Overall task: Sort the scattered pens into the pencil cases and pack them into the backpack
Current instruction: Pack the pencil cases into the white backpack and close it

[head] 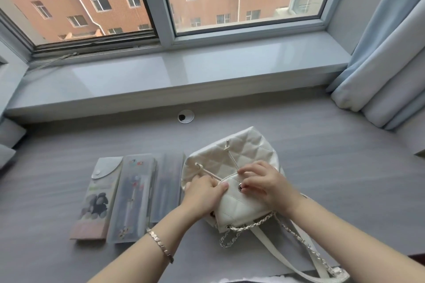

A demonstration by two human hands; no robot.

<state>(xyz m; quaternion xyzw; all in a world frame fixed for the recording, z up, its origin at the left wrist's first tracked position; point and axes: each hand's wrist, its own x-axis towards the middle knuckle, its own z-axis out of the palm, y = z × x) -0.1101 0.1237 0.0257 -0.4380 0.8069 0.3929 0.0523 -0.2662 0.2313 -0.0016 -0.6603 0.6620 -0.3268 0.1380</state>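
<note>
Head view: the grey desk lies bare to the right of the fingers and beyond them up to the windowsill. A curtain hangs at the far right edge. Just left of the fingers, three pencil cases lie side by side. The white quilted backpack lies under both hands. The left hand curls its fingers around the flap's left edge. The right hand, fingers bent, pinches the flap beside its metal eyelet.

Grey desk with three pencil cases beside a white backpack
</note>
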